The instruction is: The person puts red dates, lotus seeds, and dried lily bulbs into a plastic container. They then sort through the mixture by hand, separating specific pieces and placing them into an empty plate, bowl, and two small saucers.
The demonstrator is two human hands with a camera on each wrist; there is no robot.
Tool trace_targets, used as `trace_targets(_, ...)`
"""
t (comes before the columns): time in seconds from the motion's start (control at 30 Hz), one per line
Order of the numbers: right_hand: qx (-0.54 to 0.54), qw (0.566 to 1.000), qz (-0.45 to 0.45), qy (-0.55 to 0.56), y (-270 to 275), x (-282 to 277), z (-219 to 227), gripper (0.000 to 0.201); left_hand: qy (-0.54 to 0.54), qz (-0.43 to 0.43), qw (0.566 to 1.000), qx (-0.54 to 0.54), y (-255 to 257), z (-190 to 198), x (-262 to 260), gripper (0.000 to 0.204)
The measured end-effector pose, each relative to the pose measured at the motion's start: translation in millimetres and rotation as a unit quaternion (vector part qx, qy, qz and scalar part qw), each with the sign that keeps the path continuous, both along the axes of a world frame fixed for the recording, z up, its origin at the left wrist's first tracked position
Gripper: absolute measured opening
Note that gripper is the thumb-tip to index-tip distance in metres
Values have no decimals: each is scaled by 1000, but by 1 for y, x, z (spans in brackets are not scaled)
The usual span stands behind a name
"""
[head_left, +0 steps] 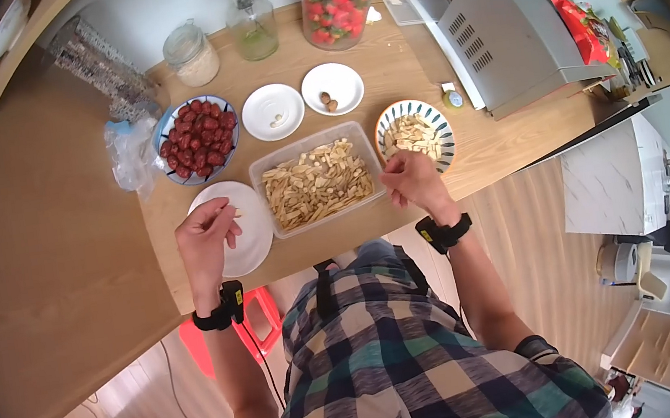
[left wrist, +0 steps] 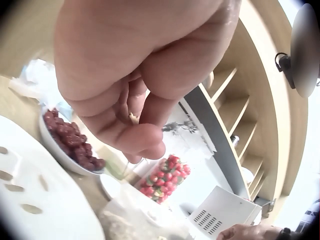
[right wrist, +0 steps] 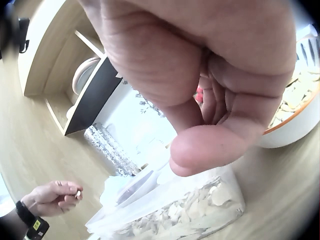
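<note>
Fine pinch beside the open tub

Along the bench's (head_left: 496, 145) near edge, the tub (head_left: 257, 184) of pale pieces (head_left: 319, 184) sits between both hands, likely for easy reach. Over the plate (head_left: 253, 241), the left hand (head_left: 204, 233) pinches one small piece (left wrist: 134, 118). The right hand's (head_left: 416, 181) thumb and fingertip meet by the patterned bowl (head_left: 445, 131); whether they grip anything, I cannot tell.

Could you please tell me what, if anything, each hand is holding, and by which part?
The left hand pinches a small pale piece between its fingertips, one end protruding. The right hand has curled fingers, with nothing visible in them.
</note>
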State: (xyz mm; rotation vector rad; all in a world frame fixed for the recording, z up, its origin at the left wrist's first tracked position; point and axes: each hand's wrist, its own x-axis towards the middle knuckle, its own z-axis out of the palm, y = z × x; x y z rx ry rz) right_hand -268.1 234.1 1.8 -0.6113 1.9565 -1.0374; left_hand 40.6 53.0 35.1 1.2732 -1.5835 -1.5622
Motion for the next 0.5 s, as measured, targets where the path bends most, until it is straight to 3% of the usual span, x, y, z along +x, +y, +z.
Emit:
trace_targets(0.07,-4,1000,-7,-15,7,0,-2,20,29,-35,999,-2,5,7,-30,20)
trace_targets(0.13,32,993,102,57,16,-1,-9,37,53,-70,996,-3,9,16,-65,20)
trace_targets(0.17,41,993,104,-32,21,0,3,47,35,-104,994,8,13,21,-85,18)
trace_targets(0.23,31,990,123,-60,29,-6,5,46,14,-138,990,20,18,22,-126,17)
trace_targets(0.3,22,986,143,-88,38,-14,4,46,30,-249,965,-73,23,8,-168,16)
trace_targets(0.33,30,984,151,-90,42,-19,3,44,28,-250,965,-72,27,4,-188,16)
trace_targets(0.4,37,982,157,-94,48,-28,1,42,-37,-355,924,-141,36,-4,-226,18)
trace_targets(0.5,28,979,159,-120,57,-41,-2,39,-20,-381,908,-173,48,-22,-264,20)
